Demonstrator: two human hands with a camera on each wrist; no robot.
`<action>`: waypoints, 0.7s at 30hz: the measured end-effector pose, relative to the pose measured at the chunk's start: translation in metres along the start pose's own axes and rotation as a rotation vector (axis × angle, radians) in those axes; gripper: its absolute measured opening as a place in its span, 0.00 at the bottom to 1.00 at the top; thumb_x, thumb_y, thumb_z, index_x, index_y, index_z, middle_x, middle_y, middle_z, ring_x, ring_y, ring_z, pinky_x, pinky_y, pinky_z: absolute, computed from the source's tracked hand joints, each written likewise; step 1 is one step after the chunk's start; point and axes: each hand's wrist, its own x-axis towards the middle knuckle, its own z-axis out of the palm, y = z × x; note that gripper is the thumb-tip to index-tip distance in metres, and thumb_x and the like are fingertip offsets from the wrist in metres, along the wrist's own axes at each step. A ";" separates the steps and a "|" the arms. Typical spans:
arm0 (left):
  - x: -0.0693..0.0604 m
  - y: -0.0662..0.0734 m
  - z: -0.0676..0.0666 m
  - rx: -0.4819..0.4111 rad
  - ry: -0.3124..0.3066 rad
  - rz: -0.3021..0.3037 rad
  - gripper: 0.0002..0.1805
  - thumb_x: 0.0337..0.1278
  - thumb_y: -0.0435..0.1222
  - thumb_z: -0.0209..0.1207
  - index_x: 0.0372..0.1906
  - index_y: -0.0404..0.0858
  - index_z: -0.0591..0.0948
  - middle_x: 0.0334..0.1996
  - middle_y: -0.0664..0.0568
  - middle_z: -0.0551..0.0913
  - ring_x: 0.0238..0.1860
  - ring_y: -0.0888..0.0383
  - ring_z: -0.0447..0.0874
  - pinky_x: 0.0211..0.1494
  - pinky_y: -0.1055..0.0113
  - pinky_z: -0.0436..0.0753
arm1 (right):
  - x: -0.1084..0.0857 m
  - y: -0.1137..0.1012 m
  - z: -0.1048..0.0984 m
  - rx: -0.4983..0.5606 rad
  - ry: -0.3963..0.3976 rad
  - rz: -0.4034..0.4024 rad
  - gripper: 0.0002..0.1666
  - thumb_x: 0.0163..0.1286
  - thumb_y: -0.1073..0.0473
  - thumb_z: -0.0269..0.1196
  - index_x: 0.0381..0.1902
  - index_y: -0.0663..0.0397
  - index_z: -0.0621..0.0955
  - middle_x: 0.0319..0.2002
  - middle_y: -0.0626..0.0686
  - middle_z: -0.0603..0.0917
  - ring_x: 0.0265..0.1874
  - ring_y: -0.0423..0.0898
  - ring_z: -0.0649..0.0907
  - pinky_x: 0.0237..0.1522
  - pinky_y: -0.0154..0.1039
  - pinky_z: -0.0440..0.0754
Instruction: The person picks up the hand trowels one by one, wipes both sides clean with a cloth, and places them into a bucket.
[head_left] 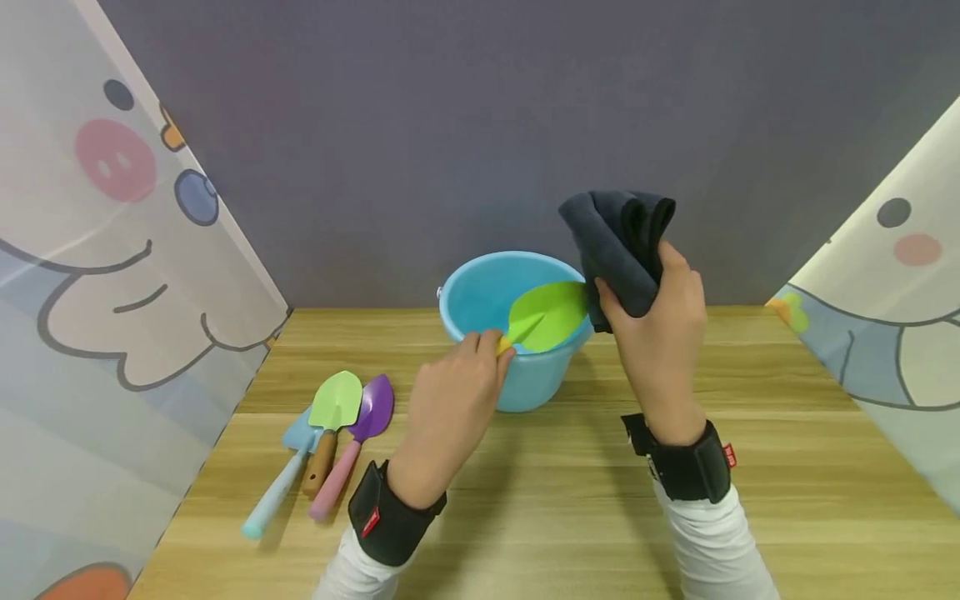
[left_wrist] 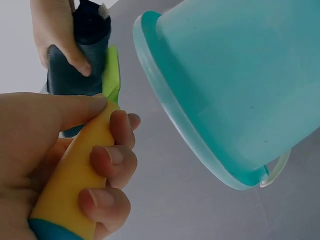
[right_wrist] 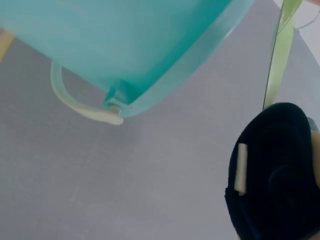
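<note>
My left hand (head_left: pixel 457 400) grips a toy shovel by its yellow handle (left_wrist: pixel 75 175), fingers curled round it. The shovel's lime-green blade (head_left: pixel 551 317) is held over the mouth of a light blue bucket (head_left: pixel 536 383). In my right hand (head_left: pixel 663 342) is a folded dark grey cloth (head_left: pixel 618 250), held between thumb and fingers just right of the bucket. The cloth meets the blade's tip in the head view. From the left wrist, the blade (left_wrist: pixel 112 75) shows edge-on against the cloth (left_wrist: pixel 75 65). The right wrist view has the dark cloth (right_wrist: pixel 275 170) below the pale green blade (right_wrist: pixel 280 55).
Three other shovels lie together on the wooden table (head_left: pixel 585 533) at the left: a green one (head_left: pixel 335 400) with a brown handle, a purple one (head_left: pixel 373 408) with a pink handle, and a light blue one (head_left: pixel 277 496). A grey panel (head_left: pixel 450 125) stands behind, with cartoon-printed panels at both sides.
</note>
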 end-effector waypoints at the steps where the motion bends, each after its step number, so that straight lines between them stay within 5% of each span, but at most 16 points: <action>1: 0.001 0.000 0.000 0.001 -0.001 -0.008 0.15 0.72 0.46 0.60 0.43 0.36 0.81 0.23 0.53 0.77 0.17 0.62 0.70 0.15 0.70 0.65 | 0.000 0.000 -0.001 0.000 0.011 0.003 0.39 0.64 0.58 0.73 0.70 0.61 0.72 0.57 0.69 0.81 0.50 0.67 0.78 0.53 0.62 0.73; 14: 0.003 -0.008 -0.001 -0.117 -0.086 -0.167 0.14 0.76 0.45 0.55 0.45 0.37 0.75 0.24 0.50 0.73 0.14 0.57 0.67 0.14 0.66 0.64 | -0.002 -0.007 -0.004 0.053 0.085 -0.066 0.38 0.63 0.57 0.73 0.68 0.59 0.72 0.54 0.71 0.81 0.51 0.65 0.80 0.54 0.61 0.75; 21: 0.004 -0.012 -0.003 -0.145 -0.115 -0.183 0.14 0.76 0.47 0.54 0.49 0.40 0.72 0.20 0.51 0.70 0.12 0.57 0.66 0.14 0.69 0.58 | -0.001 -0.012 -0.008 0.107 0.122 -0.056 0.37 0.63 0.56 0.73 0.67 0.62 0.73 0.59 0.66 0.81 0.57 0.61 0.81 0.61 0.55 0.75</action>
